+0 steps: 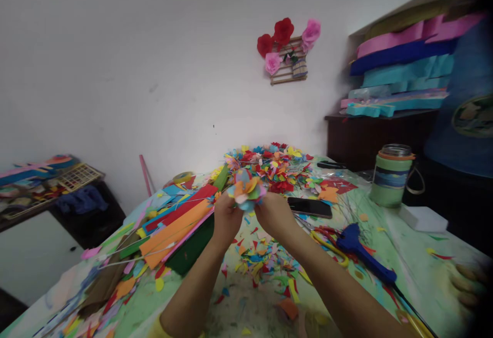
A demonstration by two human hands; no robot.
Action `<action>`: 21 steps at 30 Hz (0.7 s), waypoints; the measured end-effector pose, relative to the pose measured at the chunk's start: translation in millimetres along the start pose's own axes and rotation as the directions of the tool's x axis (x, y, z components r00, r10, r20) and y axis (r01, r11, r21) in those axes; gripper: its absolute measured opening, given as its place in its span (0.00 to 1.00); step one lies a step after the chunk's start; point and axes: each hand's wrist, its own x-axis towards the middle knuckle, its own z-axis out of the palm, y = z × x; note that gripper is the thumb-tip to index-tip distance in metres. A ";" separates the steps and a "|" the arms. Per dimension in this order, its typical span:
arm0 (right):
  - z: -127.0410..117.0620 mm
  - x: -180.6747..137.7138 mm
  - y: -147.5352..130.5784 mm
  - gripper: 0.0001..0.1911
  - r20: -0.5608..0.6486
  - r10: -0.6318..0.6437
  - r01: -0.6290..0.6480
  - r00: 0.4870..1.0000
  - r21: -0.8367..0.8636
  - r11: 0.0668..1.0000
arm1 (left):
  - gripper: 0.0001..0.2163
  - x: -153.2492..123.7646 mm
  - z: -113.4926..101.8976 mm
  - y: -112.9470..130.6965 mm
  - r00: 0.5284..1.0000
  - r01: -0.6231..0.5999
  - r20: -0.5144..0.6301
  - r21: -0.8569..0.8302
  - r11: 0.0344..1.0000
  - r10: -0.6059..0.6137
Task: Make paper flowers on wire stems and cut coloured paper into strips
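Observation:
Both my hands are raised over the table and closed round a small multicoloured paper flower (246, 190) with orange, blue and pink petals. My left hand (225, 220) grips it from the left and below. My right hand (274, 213) pinches it from the right. Below the hands, scraps of coloured paper (262, 263) litter the green table (416, 261). Long sheets of coloured foam (175, 227) lie to the left of my left hand.
A heap of paper flower pieces (275, 166) lies at the table's far end. A black phone (310, 207), a blue glue gun (364, 253), scissors (327, 240) and a green jar (393, 176) stand to the right. Shelves of coloured sheets (404, 66) stand at the back right.

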 end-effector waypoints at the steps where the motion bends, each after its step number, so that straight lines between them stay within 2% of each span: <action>1: -2.3 -0.2 0.7 0.11 -0.002 -0.008 0.008 1.000 0.044 0.999 | 0.05 0.3 -0.5 -0.8 1.000 -0.008 -0.012 0.007 1.000 0.008; 5: -10.5 0.5 5.1 0.09 -0.020 0.006 0.000 1.000 0.306 0.952 | 0.05 2.9 -3.6 -9.3 0.996 -0.062 -0.053 0.114 0.992 0.069; 7: -11.5 2.1 7.2 0.10 0.016 0.051 -0.051 0.999 0.531 0.846 | 0.06 5.4 -6.9 -15.3 0.993 -0.092 -0.057 0.167 0.982 0.103; 8: -11.3 2.8 7.7 0.12 0.060 0.078 -0.098 0.995 0.665 0.741 | 0.06 6.9 -9.1 -18.3 0.992 -0.103 -0.057 0.188 0.977 0.116; 10: -11.3 3.2 6.6 0.16 0.204 0.100 -0.227 0.974 0.875 0.427 | 0.07 9.9 -14.3 -24.3 0.989 -0.119 -0.055 0.230 0.966 0.135; 12: -13.1 1.5 2.9 0.22 0.346 0.043 -0.348 0.937 0.929 0.124 | 0.08 12.5 -20.1 -30.7 0.987 -0.123 -0.065 0.287 0.950 0.147; 13: -15.1 -0.1 0.6 0.24 0.385 -0.003 -0.385 0.923 0.922 0.029 | 0.08 13.6 -23.1 -34.0 0.984 -0.132 -0.069 0.315 0.940 0.161; 14: -17.8 -1.8 -1.7 0.25 0.401 -0.050 -0.403 0.915 0.915 -0.026 | 0.09 14.5 -26.3 -37.6 0.981 -0.146 -0.073 0.341 0.929 0.181; 16: -25.6 -5.5 -4.8 0.23 0.386 -0.122 -0.394 0.914 0.918 -0.044 | 0.09 16.1 -33.5 -45.0 0.972 -0.179 -0.075 0.389 0.904 0.225; 18: -36.5 -8.8 -4.0 0.19 0.341 -0.137 -0.345 0.930 0.938 -0.008 | 0.09 18.1 -42.9 -53.0 0.967 -0.170 -0.096 0.442 0.881 0.235; 21: -58.3 -13.6 5.3 0.15 0.217 -0.038 -0.217 0.975 0.976 0.017 | 0.07 23.0 -61.6 -66.5 0.968 0.019 -0.225 0.508 0.861 0.111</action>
